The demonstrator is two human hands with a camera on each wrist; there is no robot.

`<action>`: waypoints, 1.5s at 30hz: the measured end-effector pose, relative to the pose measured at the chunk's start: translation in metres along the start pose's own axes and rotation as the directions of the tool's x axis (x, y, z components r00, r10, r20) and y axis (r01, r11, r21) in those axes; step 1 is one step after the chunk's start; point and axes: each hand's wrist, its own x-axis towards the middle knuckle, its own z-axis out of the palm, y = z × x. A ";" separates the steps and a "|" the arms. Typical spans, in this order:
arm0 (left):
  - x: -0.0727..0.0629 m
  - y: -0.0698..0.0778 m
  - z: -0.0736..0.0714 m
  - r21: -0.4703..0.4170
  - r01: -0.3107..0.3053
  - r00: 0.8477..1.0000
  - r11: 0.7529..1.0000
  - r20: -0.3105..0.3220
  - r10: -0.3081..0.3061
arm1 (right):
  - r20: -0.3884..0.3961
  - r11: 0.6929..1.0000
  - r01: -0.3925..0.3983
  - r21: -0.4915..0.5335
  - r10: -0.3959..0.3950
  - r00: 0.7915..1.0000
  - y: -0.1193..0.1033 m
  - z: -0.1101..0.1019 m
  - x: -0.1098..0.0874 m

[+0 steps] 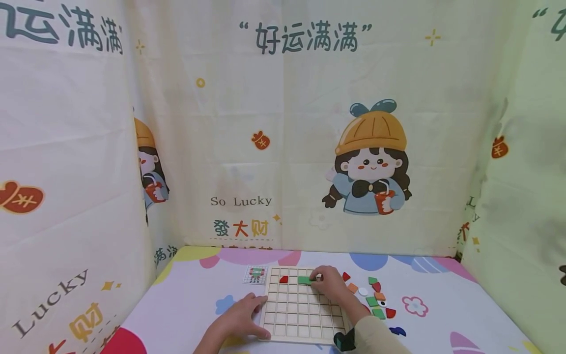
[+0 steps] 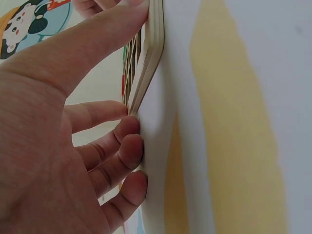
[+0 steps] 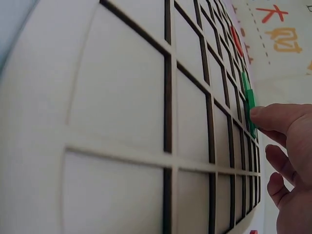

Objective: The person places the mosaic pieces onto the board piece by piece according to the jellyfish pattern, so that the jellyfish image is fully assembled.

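A wooden grid board (image 1: 292, 339) lies on the table, with a red quarter-round tile (image 1: 284, 280) in one of its upper cells. My right hand (image 1: 329, 282) reaches over the upper right of the board. Its thumb and fingertip pinch a green tile (image 3: 251, 102) low over the grid, beside another green tile (image 3: 244, 80). At the board's left side is my left hand (image 1: 240, 317). Its thumb (image 2: 105, 34) touches the near left corner, and the index fingertip meets the left edge. The other left fingers rest loosely bent on the tabletop.
Right of the board lie loose tiles: green (image 1: 378, 313), red (image 1: 391, 312), orange (image 1: 352, 288) and white (image 1: 363, 291). A small pattern card (image 1: 255, 275) sits against the board's upper left. Printed cloth walls (image 1: 305, 147) enclose the table at the back and sides.
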 end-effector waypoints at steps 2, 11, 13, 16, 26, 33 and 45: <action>0.000 0.000 0.000 0.000 0.002 1.000 1.000 0.000 -0.002 | -0.009 1.000 0.014 0.010 -0.014 1.000 -0.003 0.003 0.001; 0.000 0.000 0.000 -0.001 -0.003 1.000 1.000 -0.001 0.003 | -0.022 1.000 0.002 -0.018 -0.002 1.000 -0.013 0.019 0.010; 0.001 0.000 0.000 -0.005 -0.003 1.000 1.000 0.002 0.003 | -0.016 1.000 -0.007 -0.014 0.007 1.000 -0.017 0.022 0.011; 0.001 0.001 0.000 -0.008 -0.001 1.000 1.000 0.008 0.001 | -0.013 1.000 0.002 -0.017 -0.002 1.000 -0.022 0.026 0.012; 0.001 0.000 0.000 0.004 -0.012 1.000 1.000 0.003 0.012 | -0.005 0.997 0.052 -0.055 -0.052 0.999 -0.029 0.032 0.019; 0.002 -0.001 -0.001 -0.006 -0.005 1.000 1.000 0.008 0.005 | 0.035 1.000 0.026 -0.017 -0.025 0.999 -0.028 0.027 0.018; 0.000 0.001 -0.002 0.002 -0.006 1.000 1.000 0.004 0.006 | -0.049 0.999 -0.033 0.019 0.034 0.998 -0.009 0.003 0.002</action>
